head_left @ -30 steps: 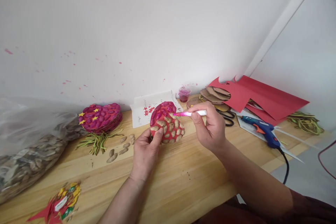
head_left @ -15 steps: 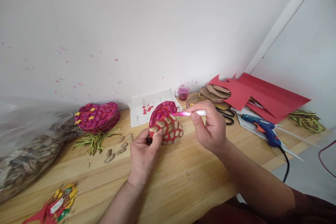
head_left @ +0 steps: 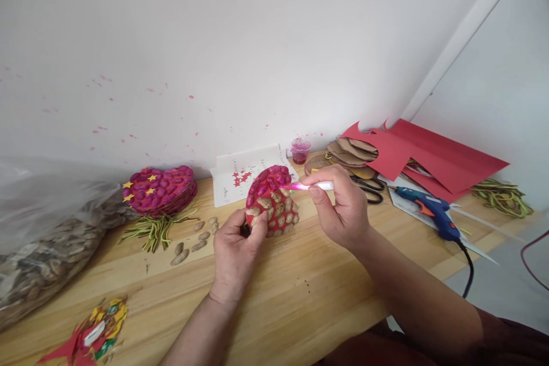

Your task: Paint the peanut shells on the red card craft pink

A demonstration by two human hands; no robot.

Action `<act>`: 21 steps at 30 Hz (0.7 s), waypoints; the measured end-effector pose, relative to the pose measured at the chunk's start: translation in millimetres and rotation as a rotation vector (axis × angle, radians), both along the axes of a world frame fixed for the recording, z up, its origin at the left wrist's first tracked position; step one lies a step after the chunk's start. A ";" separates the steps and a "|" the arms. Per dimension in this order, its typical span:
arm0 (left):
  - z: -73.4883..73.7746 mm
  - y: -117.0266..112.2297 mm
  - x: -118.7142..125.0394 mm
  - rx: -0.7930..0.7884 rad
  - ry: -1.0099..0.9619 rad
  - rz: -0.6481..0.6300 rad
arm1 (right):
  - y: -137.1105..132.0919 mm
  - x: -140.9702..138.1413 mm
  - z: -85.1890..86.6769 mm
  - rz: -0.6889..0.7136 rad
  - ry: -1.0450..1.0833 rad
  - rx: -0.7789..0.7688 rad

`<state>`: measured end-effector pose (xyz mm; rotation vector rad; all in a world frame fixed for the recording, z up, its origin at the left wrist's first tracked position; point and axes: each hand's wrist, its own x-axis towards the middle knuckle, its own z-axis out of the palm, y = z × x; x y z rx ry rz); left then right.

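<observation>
fingers pinching: right hand (head_left: 343,206) a white applicator (head_left: 325,185), left hand (head_left: 237,247) a peanut-studded disc (head_left: 273,206)
disc held nearer than the pink cup (head_left: 301,152), left of it; likely colouring, next calling for a steady tip on uncoloured peanuts (head_left: 265,203).

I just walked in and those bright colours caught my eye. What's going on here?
A person is working at a pale wooden table. The left hand holds a rounded red piece covered with peanuts, raised above the table. The right hand holds a slim white stick with a pink end, its tip at the piece's upper right. The upper peanuts are magenta; the lower ones are tan. A clear plastic cup of magenta liquid stands behind.
</observation>
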<state>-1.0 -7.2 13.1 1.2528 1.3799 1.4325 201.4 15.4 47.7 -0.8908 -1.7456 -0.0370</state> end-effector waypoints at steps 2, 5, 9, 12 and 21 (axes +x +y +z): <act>-0.8 -0.1 -0.2 0.008 0.025 -0.001 | -0.1 0.2 0.0 0.003 -0.008 0.000; -2.4 0.2 -0.9 0.020 0.058 0.004 | -0.1 0.8 -0.8 0.013 -0.017 0.002; -4.0 0.5 -1.6 0.023 0.070 0.000 | -0.2 1.9 -1.3 0.012 -0.004 0.009; -4.2 0.3 -2.0 0.029 0.089 0.003 | -0.3 1.6 0.0 -0.001 -0.025 0.018; -5.6 0.7 -2.4 0.043 0.158 0.007 | -0.4 -0.4 0.8 0.004 -0.060 0.034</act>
